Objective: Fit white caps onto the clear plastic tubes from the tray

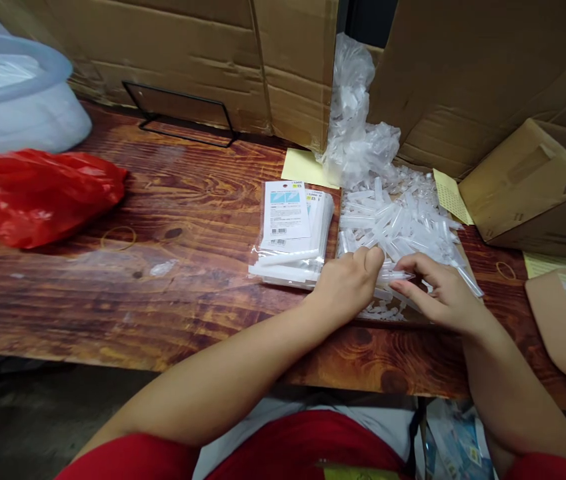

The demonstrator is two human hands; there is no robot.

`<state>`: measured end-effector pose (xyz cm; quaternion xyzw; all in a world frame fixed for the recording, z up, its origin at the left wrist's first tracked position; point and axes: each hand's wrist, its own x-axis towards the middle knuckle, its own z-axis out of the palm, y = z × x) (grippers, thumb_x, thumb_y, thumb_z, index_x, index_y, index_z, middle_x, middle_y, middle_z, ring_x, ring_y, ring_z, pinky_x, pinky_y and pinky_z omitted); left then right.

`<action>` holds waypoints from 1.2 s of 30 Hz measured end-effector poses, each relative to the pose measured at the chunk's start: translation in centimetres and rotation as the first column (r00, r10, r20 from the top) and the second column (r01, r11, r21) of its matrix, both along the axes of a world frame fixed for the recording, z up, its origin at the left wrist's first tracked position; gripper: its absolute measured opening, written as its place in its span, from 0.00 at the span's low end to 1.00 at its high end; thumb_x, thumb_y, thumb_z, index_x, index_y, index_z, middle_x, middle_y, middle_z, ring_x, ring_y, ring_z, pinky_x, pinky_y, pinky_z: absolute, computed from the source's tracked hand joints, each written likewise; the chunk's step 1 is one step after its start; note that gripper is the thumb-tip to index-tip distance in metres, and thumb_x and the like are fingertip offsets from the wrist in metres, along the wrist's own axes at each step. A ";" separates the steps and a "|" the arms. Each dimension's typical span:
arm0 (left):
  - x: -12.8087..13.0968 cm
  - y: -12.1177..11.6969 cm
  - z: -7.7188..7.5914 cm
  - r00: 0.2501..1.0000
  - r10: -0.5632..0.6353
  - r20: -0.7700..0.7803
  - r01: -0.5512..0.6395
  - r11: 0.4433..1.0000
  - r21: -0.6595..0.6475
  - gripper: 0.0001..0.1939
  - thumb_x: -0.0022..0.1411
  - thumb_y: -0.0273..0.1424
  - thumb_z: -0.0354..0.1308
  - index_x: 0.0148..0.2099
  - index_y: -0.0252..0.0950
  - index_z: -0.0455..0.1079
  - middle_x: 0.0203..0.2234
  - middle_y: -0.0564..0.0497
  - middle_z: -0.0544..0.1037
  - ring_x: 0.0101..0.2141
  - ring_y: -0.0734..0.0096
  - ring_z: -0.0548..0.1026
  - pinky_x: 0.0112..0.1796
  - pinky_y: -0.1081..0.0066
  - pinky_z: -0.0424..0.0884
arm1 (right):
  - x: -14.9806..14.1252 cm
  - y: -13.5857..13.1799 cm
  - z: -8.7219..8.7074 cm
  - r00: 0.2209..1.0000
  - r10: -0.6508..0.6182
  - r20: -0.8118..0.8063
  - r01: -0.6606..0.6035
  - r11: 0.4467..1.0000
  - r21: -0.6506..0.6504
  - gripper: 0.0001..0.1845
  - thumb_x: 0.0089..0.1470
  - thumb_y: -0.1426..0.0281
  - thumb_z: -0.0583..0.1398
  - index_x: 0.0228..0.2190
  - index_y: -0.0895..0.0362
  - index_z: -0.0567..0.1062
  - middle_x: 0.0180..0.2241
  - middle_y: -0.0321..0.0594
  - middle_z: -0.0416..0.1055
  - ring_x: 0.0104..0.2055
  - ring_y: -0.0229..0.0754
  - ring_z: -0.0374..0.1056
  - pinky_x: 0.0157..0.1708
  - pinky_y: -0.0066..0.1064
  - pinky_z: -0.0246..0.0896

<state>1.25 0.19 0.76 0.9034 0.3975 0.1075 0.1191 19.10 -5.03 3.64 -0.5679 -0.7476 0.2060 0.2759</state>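
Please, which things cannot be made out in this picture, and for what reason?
Head view:
Left hand: palm side, hidden behind the hand's back.
Red bag: inside, hidden by its plastic.
Pale tub: left part, cut off by picture edge.
Top packet: fine print, too small.

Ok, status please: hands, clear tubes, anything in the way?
Left hand curled, contents hidden. Right hand at clear plastic tubes, grip unclear. Stacked packets close beside left hand, not over the tubes.

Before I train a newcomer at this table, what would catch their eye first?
Likely the red bag, on the table's left near the whitish tub. Next, the heap of clear tubes right of centre, with the left hand and right hand at its near edge.
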 end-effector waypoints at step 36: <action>-1.7 0.0 -0.2 0.640 -0.400 0.656 0.097 0.889 0.447 0.14 0.62 0.28 0.61 0.28 0.38 0.59 0.18 0.58 0.65 0.19 0.76 0.61 0.24 0.71 0.53 | -0.3 0.3 -1.0 0.702 -0.305 -0.644 -0.219 0.767 -0.603 0.24 0.53 0.47 0.61 0.27 0.56 0.71 0.09 0.22 0.49 0.08 0.28 0.39 0.08 0.22 0.35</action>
